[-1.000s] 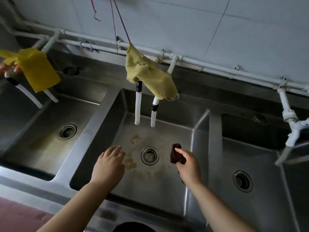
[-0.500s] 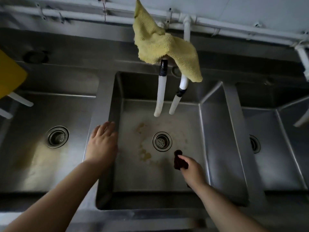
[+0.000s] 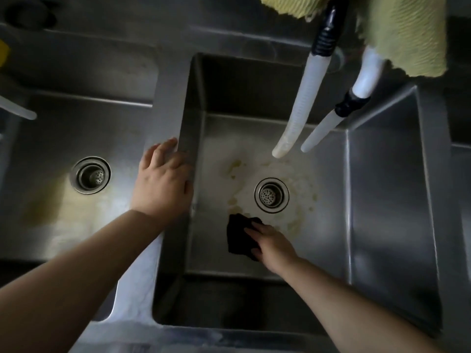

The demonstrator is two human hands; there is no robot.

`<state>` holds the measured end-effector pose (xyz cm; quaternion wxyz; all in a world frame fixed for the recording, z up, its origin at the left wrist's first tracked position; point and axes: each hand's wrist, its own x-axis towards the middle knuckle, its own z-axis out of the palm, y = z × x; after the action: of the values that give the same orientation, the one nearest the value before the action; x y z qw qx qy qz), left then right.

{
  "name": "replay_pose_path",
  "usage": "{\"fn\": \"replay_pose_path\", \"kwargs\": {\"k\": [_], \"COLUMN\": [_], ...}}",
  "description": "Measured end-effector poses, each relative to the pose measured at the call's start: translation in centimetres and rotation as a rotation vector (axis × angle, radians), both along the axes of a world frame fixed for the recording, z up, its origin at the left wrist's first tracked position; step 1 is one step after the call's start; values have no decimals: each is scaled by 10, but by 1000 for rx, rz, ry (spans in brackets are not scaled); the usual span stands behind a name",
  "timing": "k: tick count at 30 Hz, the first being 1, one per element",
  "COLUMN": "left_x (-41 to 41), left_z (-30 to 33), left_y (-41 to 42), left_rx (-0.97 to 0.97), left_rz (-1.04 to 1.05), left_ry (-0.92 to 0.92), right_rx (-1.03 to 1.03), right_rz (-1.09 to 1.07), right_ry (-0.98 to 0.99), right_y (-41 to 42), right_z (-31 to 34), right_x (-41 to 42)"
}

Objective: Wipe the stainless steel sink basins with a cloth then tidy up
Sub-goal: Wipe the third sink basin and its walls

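Note:
The middle steel basin (image 3: 331, 225) has yellowish stains on its floor around the round drain (image 3: 271, 195). A dark cloth (image 3: 238, 236) lies flat on the basin floor just below and left of the drain. My right hand (image 3: 271, 244) presses down on the cloth with its fingers laid over it. My left hand (image 3: 163, 182) rests flat on the steel divider (image 3: 168, 103) between the left and middle basins, fingers spread over its edge.
The left basin (image 3: 38, 154) has its own drain (image 3: 90, 178) and a yellowish smear. Two white hoses (image 3: 303, 108) hang over the middle basin from above. A yellow-green cloth (image 3: 407, 34) is draped over them at the top right. A third basin's edge (image 3: 461, 174) shows at the right.
My right hand has come down from above the basin and laid the dark cloth on the floor by the drain. My left hand has settled onto the divider. The camera has moved closer.

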<state>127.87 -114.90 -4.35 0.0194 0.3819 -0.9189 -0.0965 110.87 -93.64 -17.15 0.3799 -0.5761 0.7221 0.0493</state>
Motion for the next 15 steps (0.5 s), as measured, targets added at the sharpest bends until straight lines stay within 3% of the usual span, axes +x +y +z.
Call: {"fn": "replay_pose_path", "kwargs": {"k": [5, 15], "left_x": [-1, -1], "left_z": [-7, -19], "left_y": [-3, -9], "left_rx": [-50, -87], "left_rz": [-6, -12], "left_ry": [65, 59], "right_rx": [131, 11], "right_rz": [261, 106], "right_ry": [-4, 226], "right_y": [0, -68], "right_z": [-40, -89], "right_x": [7, 2]}}
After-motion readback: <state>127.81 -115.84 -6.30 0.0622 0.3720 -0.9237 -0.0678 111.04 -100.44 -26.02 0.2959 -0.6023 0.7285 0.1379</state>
